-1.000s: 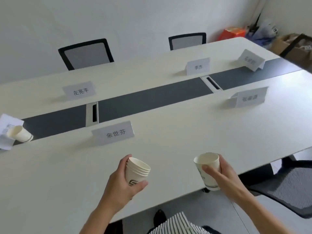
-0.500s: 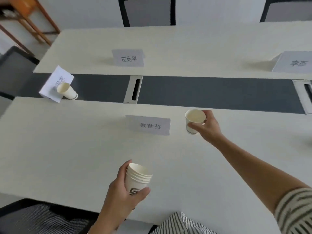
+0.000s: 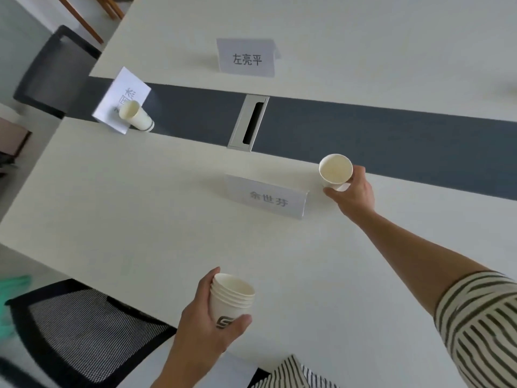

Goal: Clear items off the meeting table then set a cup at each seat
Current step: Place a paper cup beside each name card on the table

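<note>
At lower centre, the left hand curls around a stack of paper cups above the desk. Farther up at right, the right hand grips a single cup beside a name card. Another cup lies tipped at upper left.

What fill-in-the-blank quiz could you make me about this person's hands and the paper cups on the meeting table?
1. The right hand holds a single paper cup just to the ____ of the nearest name card.
2. The left hand grips a ____ of nested cups.
3. Away from both hands, exactly ____ loose cup stands by the far-left name card.

Missing words: right; stack; one.
</note>
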Demonstrator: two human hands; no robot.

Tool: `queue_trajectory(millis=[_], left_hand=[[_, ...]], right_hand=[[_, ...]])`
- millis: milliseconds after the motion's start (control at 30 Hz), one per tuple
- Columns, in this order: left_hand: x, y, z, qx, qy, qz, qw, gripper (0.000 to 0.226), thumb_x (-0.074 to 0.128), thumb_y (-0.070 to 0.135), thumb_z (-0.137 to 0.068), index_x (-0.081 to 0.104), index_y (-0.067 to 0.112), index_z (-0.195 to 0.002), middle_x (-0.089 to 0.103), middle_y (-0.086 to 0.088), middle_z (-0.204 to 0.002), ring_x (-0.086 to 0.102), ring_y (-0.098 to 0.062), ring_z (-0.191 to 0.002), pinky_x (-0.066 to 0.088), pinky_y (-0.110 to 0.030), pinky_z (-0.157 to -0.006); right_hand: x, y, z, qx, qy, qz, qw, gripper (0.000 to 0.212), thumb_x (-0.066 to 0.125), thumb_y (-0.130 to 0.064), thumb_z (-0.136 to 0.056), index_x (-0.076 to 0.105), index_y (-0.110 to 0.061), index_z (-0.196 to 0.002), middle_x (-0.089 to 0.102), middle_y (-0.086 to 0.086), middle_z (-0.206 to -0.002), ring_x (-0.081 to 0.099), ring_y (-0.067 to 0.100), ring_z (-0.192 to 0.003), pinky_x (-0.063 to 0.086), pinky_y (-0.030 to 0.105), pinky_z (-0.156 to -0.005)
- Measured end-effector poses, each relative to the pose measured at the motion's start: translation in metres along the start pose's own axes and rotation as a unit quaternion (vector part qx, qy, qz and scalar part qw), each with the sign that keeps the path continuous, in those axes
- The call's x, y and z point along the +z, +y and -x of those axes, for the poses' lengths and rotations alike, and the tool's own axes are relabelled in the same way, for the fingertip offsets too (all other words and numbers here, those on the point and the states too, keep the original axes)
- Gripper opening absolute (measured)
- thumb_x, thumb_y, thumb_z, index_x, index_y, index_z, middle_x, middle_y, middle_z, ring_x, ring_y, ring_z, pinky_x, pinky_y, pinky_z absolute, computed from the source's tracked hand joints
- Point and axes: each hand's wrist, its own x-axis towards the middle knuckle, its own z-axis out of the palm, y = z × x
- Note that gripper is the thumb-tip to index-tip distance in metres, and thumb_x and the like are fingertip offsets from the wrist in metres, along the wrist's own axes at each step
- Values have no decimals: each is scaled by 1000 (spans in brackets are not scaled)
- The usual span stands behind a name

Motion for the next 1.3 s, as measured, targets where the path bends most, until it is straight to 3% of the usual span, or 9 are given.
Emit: queue_trajectory(millis=[167,400,500,667,967,1200,1300], left_hand=[[-5,10,-6,37,-18,0,999,85,87,41,-58,37,57,-125,60,32,-100,65,-2,-78,60,-34,-62],[-19,13,-2,128,-62,-11,990,80,87,37,-64,37,45,-126,62,22,-99,64,-6,-82,60,-39,-66],[-23,10,4,174,-94,-17,980,77,85,40,-63,37,47,-123,59,29,-99,63,-5,-82,59,-34,-64],[-18,4,17,252,-150,-38,955,79,81,54,-59,35,53,-122,55,31,-109,58,-1,-99,48,-8,-77],[15,10,56,363,-251,-130,888,87,81,52,-57,32,56,-128,55,29,-112,56,-2,-100,50,-23,-86],[55,35,98,453,-333,-204,801,88,78,50,-59,25,60,-128,50,34,-115,50,10,-101,47,-20,-90],[83,42,126,468,-375,-211,772,87,80,47,-58,29,59,-127,52,36,-111,53,9,-99,47,-16,-86]], right_hand=[[-23,0,22,16,-10,66,998,71,77,-30,-74,43,-19,-135,56,5,-134,56,24,-119,46,35,-87],[-62,-17,137,-6,-23,21,1000,25,73,-26,-81,69,-20,-105,72,-6,-92,68,14,-88,53,30,-76],[-68,-29,201,-23,-41,-19,999,13,74,-24,-81,69,-27,-93,73,-9,-82,68,9,-79,54,27,-72],[-68,-42,295,-28,-39,-96,994,8,76,-24,-80,70,-30,-83,73,-7,-73,67,8,-71,50,16,-65],[-63,-21,389,32,-15,-199,979,11,77,-30,-74,74,-21,-79,66,-8,-62,56,4,-58,42,15,-51],[-86,23,444,115,43,-316,941,11,73,-22,-62,71,-15,-70,64,-1,-57,52,14,-53,40,24,-49],[-101,47,480,138,93,-362,917,6,72,-18,-61,70,-15,-66,63,2,-56,53,14,-50,40,26,-48]])
